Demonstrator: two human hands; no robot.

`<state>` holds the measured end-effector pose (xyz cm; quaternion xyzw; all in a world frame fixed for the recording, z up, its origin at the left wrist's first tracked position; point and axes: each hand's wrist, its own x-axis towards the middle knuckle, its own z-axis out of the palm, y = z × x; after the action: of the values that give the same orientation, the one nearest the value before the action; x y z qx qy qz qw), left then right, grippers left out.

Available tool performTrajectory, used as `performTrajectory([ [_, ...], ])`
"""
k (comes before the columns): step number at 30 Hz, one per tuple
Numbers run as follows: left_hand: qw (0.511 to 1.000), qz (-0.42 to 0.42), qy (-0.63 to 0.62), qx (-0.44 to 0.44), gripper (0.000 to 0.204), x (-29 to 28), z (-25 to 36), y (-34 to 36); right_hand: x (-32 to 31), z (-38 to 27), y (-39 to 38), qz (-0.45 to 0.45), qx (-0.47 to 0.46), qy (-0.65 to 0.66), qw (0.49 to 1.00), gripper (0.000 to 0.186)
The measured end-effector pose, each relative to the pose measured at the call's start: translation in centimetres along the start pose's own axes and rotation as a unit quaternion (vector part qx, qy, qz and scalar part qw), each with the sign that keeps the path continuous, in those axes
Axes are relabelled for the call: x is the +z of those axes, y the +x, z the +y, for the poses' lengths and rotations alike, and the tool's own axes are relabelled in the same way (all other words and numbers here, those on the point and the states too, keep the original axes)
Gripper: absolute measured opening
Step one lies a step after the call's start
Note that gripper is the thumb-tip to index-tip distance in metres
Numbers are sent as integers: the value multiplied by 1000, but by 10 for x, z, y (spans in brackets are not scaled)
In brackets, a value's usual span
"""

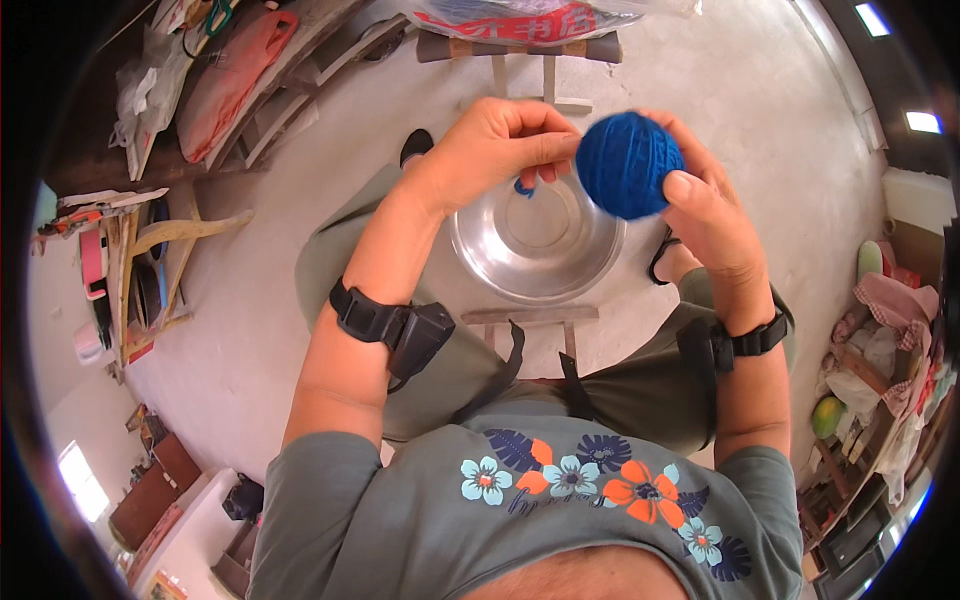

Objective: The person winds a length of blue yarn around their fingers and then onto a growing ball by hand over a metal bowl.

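A round ball of blue yarn [628,165] sits in my right hand [712,195], with the thumb on its near side and the fingers behind it. Close to the ball's left side, my left hand [510,150] is pinched, its thumb and forefinger pressed together. A short bit of blue yarn [523,188] shows below the left fingers, so the pinch appears to be on the strand. Beneath both hands stands a shiny metal basin [540,275], its inner floor partly hidden by the left hand.
A wooden stool or bench [530,316] stands between my legs and the basin. Ahead is another bench [520,48] with a plastic bag on it. Wooden furniture with bags [240,85] fills the far left; cloths and a shelf [890,330] line the right.
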<state>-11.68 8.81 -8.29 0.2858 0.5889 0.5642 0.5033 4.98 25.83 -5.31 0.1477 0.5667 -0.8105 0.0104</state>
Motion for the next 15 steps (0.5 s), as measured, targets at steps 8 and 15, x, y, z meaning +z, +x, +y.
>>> performTrajectory([
  [8,978,-192,57,-64,17,7,19,-12,-3,17,10,82,-85,-166,979,58],
  [15,992,-74,-69,77,12,-4,10,-11,7,0,2,-34,43,-116,992,51],
])
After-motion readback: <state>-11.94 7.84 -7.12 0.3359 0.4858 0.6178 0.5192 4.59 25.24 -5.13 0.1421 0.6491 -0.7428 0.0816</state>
